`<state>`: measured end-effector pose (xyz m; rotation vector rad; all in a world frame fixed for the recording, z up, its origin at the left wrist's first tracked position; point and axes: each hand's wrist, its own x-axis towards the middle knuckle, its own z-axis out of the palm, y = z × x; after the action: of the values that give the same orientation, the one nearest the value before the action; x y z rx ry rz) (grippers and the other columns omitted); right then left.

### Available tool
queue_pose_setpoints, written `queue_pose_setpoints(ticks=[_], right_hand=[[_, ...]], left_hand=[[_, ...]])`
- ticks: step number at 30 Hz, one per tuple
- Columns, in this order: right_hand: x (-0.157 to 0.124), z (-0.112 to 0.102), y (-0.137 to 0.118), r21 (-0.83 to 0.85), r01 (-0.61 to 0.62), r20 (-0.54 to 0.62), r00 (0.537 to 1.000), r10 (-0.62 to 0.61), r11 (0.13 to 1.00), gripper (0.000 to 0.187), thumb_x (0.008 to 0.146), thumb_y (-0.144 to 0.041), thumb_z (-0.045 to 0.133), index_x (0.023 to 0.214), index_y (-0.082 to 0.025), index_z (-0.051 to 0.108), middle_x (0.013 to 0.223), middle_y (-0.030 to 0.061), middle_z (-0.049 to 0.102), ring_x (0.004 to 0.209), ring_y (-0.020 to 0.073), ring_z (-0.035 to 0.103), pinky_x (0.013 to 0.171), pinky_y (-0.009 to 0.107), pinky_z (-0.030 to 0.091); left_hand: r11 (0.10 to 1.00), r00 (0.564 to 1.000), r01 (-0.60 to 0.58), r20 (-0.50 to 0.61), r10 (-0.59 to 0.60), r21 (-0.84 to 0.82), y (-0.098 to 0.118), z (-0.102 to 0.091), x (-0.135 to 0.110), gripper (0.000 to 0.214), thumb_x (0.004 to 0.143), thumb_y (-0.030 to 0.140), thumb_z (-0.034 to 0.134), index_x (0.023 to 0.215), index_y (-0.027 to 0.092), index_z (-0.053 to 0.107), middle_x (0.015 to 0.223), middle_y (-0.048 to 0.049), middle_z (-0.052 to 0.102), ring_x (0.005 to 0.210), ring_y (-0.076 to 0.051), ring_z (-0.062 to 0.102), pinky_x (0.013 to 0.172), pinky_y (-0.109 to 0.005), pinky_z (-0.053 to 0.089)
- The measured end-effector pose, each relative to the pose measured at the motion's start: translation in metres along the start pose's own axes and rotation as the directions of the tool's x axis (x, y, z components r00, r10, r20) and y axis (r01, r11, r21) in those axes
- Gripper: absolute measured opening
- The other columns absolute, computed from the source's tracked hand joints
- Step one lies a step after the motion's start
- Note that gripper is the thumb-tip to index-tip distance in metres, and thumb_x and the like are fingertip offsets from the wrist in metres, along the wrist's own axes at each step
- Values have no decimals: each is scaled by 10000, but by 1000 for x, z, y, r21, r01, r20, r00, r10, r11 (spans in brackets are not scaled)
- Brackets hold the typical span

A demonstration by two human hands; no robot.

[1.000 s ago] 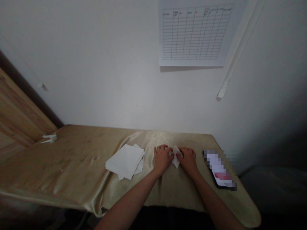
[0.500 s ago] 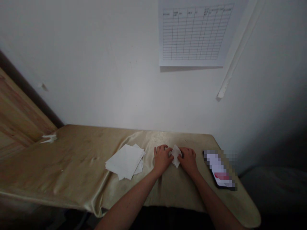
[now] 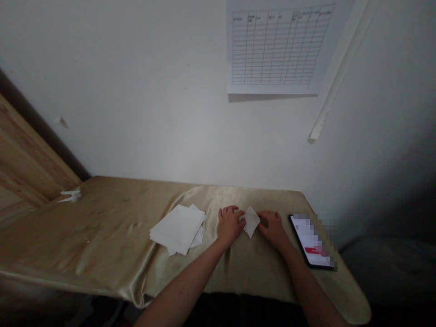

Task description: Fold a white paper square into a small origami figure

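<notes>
A small white piece of folded paper (image 3: 251,222) lies diamond-shaped on the gold cloth, one corner toward the wall. My left hand (image 3: 231,222) grips its left corner between thumb and index finger, with the other fingers curled on the cloth. At the right corner, my right hand (image 3: 271,223) pinches the edge with thumb and forefinger; its fingertips are partly hidden. Left of my hands rests a loose stack of white paper sheets (image 3: 179,229), some with jagged, torn-looking edges.
Gold satin cloth (image 3: 112,227) covers the table, rumpled near the front. A smartphone (image 3: 311,243) with a lit screen lies on the right. White scraps (image 3: 71,196) sit at the far left by a wooden panel (image 3: 27,168). A printed chart (image 3: 275,50) hangs on the wall.
My right hand has slid a little to the right, off the paper's middle to its right corner, uncovering more of the paper. My left hand has stayed nearly still.
</notes>
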<state>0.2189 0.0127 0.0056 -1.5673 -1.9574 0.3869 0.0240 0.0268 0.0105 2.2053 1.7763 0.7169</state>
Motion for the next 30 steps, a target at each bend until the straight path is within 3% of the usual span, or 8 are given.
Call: queue_pose_setpoints(ticks=[10, 24, 30], right_hand=[[0, 5, 1, 16, 8, -65, 998, -7, 1000, 314, 826, -317, 566, 1109, -241, 677, 1156, 66, 698, 1151, 271, 581, 1149, 573, 177], [4, 9, 4, 65, 118, -182, 978, -105, 991, 303, 879, -391, 572, 1135, -257, 666, 1117, 39, 708, 1120, 245, 585, 1153, 535, 201], [3, 11, 0, 46, 98, -83, 992, -94, 994, 314, 875, -384, 573, 1146, -255, 665, 1089, 55, 717, 1118, 258, 584, 1140, 535, 194]], left_hand=[[1000, 1000, -4, 13, 4, -24, 1, -1, 0, 276, 858, 388, 638, 1122, 362, 716, 1288, -24, 578, 1258, -282, 454, 1181, -584, 137], [988, 993, 31, -110, -47, -148, -6, -5, 7, 213, 930, 393, 572, 992, 323, 764, 1225, -23, 640, 1206, -245, 510, 1137, -516, 250], [997, 998, 35, -56, -39, -71, -8, -10, 3, 201, 902, 415, 598, 973, 338, 771, 1260, -14, 622, 1232, -265, 483, 1146, -534, 224]])
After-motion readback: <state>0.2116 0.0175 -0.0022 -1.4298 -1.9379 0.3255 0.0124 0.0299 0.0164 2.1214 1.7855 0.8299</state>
